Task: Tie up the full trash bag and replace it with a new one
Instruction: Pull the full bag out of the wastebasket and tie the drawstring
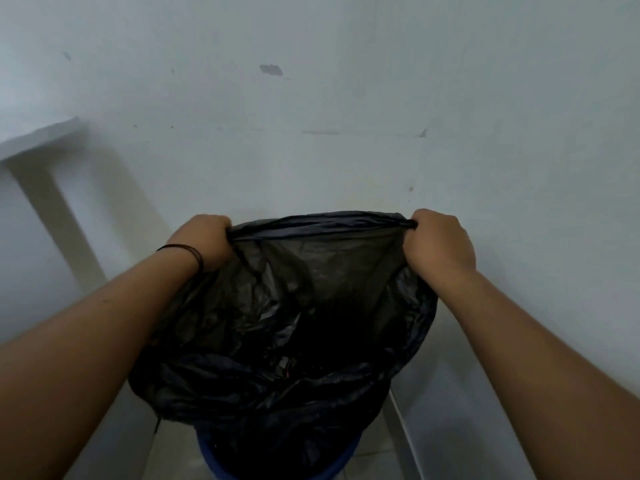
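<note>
A person stands facing a pale wall point(311, 98) with both arms stretched forward, and the black trash bag point(277, 323) hangs between the two hands, its lower part sunk into a blue bin point(214, 462) on the tiled floor point(374, 455). The left hand point(204, 242) is clenched on the bag's rim at one end, the right hand point(440, 242) on the rim at the other; the fingers of each curl round a bunched twist of plastic, so the far edge of the mouth is drawn into a taut band between the fists. The near edge sags low and wide, leaving the mouth open. Dark cords point(194, 256) circle the left wrist. A pale ledge point(38, 136) juts from the wall on the left.

The film looks thin, soft and glossy, creased everywhere, so it should crumple easily and could slip or stretch if pulled hard from a small pinch. What lies inside is too dark to make out, so the weight is a guess; the folds bellying above the bin suggest some load. The gathered corners already held are probably the best grip, since bunched plastic spreads the strain better than a single layer. For tying, the slack near edge likely has to be gathered too, bringing both handfuls together over the middle. Sharp waste could puncture such film, so a steady lift straight up out of the bin seems safer than dragging over its edge.
</note>
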The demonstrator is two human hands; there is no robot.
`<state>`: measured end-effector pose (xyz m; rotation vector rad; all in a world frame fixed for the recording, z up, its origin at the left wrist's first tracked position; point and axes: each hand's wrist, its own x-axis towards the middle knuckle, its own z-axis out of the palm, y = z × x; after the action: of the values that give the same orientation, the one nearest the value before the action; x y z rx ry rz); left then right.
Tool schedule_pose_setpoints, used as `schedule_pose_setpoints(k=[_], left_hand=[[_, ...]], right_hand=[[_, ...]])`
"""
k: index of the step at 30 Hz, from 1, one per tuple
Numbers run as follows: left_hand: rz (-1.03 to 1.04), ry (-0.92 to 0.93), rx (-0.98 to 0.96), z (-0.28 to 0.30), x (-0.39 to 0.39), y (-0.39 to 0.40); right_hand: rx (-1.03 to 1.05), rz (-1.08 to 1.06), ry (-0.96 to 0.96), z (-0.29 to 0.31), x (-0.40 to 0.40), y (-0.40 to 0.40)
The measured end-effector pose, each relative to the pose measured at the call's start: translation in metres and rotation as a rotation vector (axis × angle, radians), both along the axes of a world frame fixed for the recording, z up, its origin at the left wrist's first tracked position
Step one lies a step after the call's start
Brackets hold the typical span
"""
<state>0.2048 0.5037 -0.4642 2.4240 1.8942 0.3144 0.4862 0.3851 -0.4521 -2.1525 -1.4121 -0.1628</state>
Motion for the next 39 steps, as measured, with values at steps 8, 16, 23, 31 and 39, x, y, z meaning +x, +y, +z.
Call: schedule_pose_setpoints(k=[8, 16, 23, 31, 39], left_hand=[[0.293, -0.956, -0.715, 0.015, -0.071, -0.033], [0.339, -0.648, 0.135, 0.027, -0.106, -0.045], [0.056, -0.672, 0.204, 0.047, -0.08, -0.069], [-0.08, -0.391, 0.215, 0.068, -0.087, -0.097], [0.355, -1.276, -0.381, 0.06, -0.116, -0.081]], right_hand=[[-0.085, -0.075, 0.165, 0.007, 0.002, 0.012], [0.129, -0.07, 0.783, 0.031, -0.018, 0.013], [-0.038, 0.257, -0.321, 0.035, -0.112, 0.006], [0.152, 0.283, -0.341, 0.054, -0.148, 0.03], [0.068, 0.258, -0.265, 0.062, -0.135, 0.021]])
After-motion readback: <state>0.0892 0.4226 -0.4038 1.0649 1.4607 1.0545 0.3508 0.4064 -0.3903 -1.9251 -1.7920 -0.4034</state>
